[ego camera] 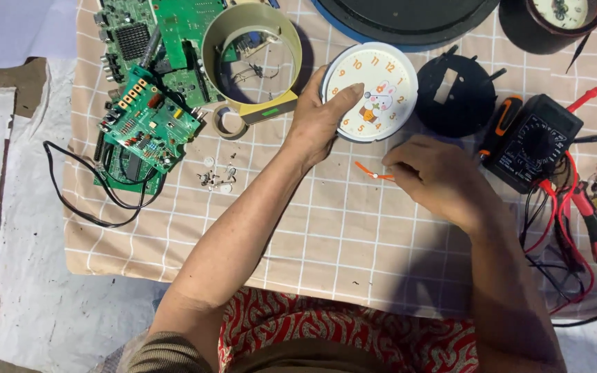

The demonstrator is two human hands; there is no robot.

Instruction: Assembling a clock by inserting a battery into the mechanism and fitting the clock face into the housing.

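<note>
Hands work at the middle of a bench covered with a tan cloth crossed by white lines. The left hand grips the left rim of a round white clock face with orange numerals and a small cartoon animal, thumb lying across the face and fingers curled under its edge. The face lies flat on the cloth near the far edge. The right hand rests just below and to the right of the face, its fingertips pressed together on a set of thin orange clock hands, which stick out to the left of the fingers, close to the cloth.

A black round clock back with notched tabs lies just right of the face. Further right sits a black multimeter with red and black leads trailing toward the near edge, an orange-handled tool touching its left side. Left of the face stands a cream clock ring, with a small roll of tape beside it. Green circuit boards are stacked at the far left, a black cable looping out from under them, and a scatter of tiny parts lies on the cloth nearby.
</note>
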